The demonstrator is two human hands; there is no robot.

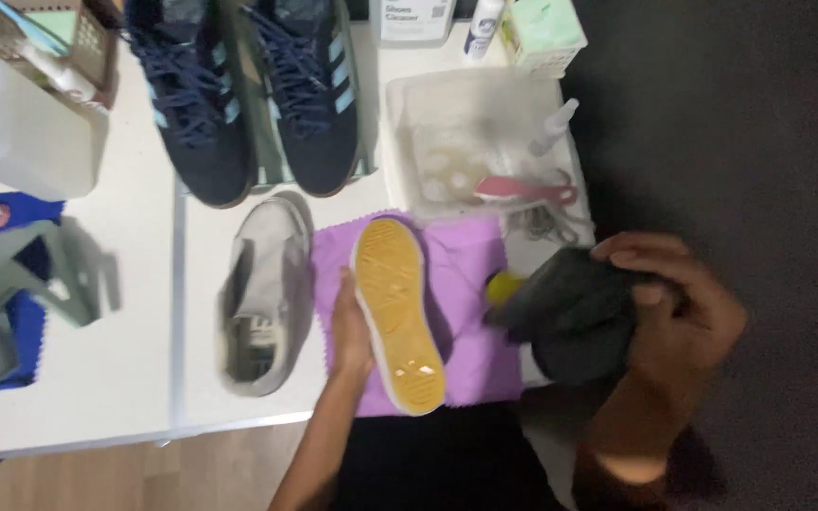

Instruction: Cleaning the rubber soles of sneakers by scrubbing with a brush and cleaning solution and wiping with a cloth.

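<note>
Yellow rubber sole (pixel 398 312) gripped by left hand (pixel 350 331), right hand (pixel 679 303) clutching dark cloth (pixel 575 317)

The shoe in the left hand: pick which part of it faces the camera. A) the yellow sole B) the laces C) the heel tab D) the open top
A: the left hand holds the shoe turned over above the purple cloth, so its yellow sole faces up at the camera.

Left hand (pixel 352 331) flat, fingers extended upward, forearm angled in from below; right hand (pixel 679 303) curled in a grip
</note>
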